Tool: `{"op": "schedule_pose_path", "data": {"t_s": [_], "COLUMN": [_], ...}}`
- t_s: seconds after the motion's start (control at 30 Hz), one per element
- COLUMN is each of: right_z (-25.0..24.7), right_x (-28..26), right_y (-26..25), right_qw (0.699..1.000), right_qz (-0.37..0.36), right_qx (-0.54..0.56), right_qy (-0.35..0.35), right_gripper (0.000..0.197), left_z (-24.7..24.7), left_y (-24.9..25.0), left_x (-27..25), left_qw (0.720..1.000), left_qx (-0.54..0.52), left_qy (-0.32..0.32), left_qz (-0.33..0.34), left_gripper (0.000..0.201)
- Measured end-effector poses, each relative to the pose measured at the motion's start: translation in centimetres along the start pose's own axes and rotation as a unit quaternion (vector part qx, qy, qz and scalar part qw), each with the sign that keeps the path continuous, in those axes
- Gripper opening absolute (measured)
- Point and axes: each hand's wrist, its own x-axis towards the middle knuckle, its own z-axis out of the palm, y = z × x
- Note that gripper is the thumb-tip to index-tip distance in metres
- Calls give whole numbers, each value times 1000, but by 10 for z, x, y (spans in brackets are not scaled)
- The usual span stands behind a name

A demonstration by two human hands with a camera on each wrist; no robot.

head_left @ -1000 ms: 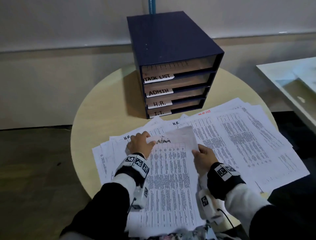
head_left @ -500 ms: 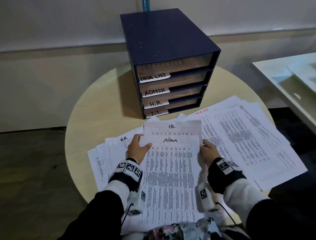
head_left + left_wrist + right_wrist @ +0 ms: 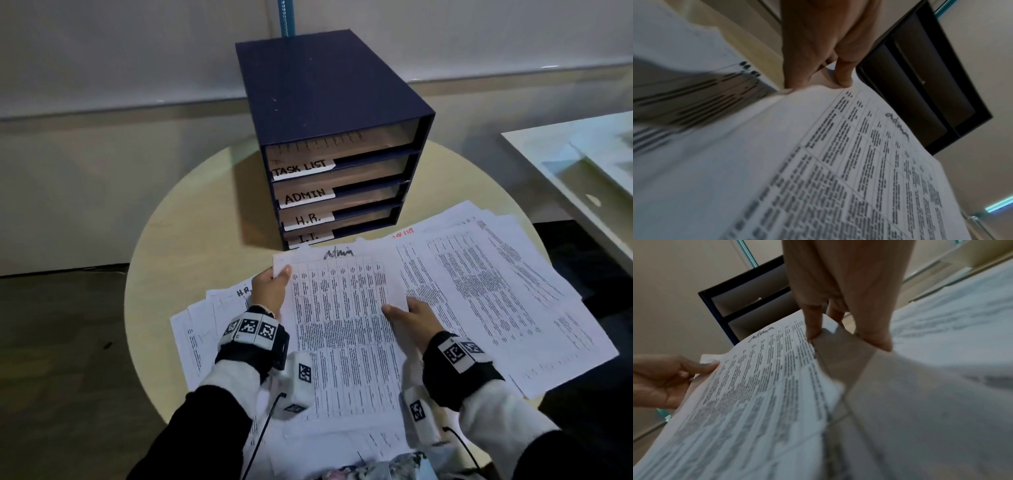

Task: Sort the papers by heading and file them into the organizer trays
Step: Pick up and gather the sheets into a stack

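Observation:
A printed sheet headed "admin" (image 3: 342, 308) is held above the spread papers, its top edge toward the dark blue organizer (image 3: 329, 113). My left hand (image 3: 272, 286) pinches its left edge near the top corner; the left wrist view shows the thumb on the sheet (image 3: 859, 162). My right hand (image 3: 411, 317) pinches the sheet's right edge, thumb on top (image 3: 813, 331). The organizer's four trays carry tabs: TASK LIST (image 3: 303, 168), ADMIN (image 3: 305, 197), H.R. (image 3: 308, 219), I.T. (image 3: 310, 238).
Loose printed papers (image 3: 496, 291) fan over the right half of the round beige table (image 3: 191, 246); another pile headed H.R. (image 3: 219, 308) lies at the left under my hand. A white table (image 3: 565, 161) stands at the far right. The floor is dark around.
The admin sheet has moved forward toward the organizer, now covering the H.R. sheet that showed above it. Both hands went with it, the left one sliding up to the top corner.

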Motion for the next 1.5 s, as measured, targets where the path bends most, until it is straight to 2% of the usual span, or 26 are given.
{"op": "schedule_pose_path", "data": {"t_s": [0.07,0.23,0.33,0.37,0.47,0.5,0.57,0.67,0.8,0.93,1.0,1.07,1.13,1.17,1.2,1.27,1.33,1.37,1.5], "right_z": [-6,-23,-30,-31,-37,-39,-42,-41,-38,-54,-57,-54,-47,-42,-36,-24,-11,-5,13], "right_x": [6,20,28,34,56,63,75,93,101,87,83,86,92,97,103,116,127,132,148], "right_y": [-5,-39,-67,-75,-90,-96,-109,-129,-144,-143,-139,-138,-145,-150,-156,-165,-173,-175,-177], "right_qw": [996,989,986,985,986,987,987,988,994,997,993,990,990,990,988,983,982,983,984], "right_qz": [-53,-87,-103,-99,-77,-71,-65,-88,-88,-31,-17,-25,-33,-35,-36,-37,-41,-44,-46], "right_qx": [-64,-85,-88,-89,-85,-86,-99,-79,4,20,24,75,112,126,144,177,187,178,162], "right_qy": [28,81,102,108,118,118,108,99,57,-70,-115,-118,-81,-59,-41,-13,-3,5,54], "right_gripper": [25,20,14,13,23,26,25,23,22,13,12,17,22,24,25,25,12,9,17], "left_z": [4,13,23,26,36,39,43,48,48,54,55,55,56,56,56,56,54,52,43], "left_y": [15,42,54,56,47,38,37,41,67,97,103,87,83,92,102,107,103,102,92], "left_x": [1,4,1,0,0,4,-10,-30,-26,2,24,64,76,60,42,22,15,13,18], "left_qw": [1000,997,996,996,996,994,993,992,998,999,999,999,997,996,996,996,997,997,999], "left_qx": [-22,-35,-38,-28,-12,-4,-10,-24,-14,-27,-30,-44,-66,-71,-71,-55,-42,-41,-15], "left_qy": [-8,-50,-69,-76,-93,-104,-114,-121,-57,-25,-21,-25,-31,-33,-40,-58,-64,-59,-36], "left_qz": [-5,49,47,37,-6,-18,-32,-16,17,17,12,-5,-28,-36,-39,-37,-29,-21,-12], "left_gripper": [10,15,15,18,66,72,69,45,39,44,57,73,82,81,72,34,12,8,13]}}
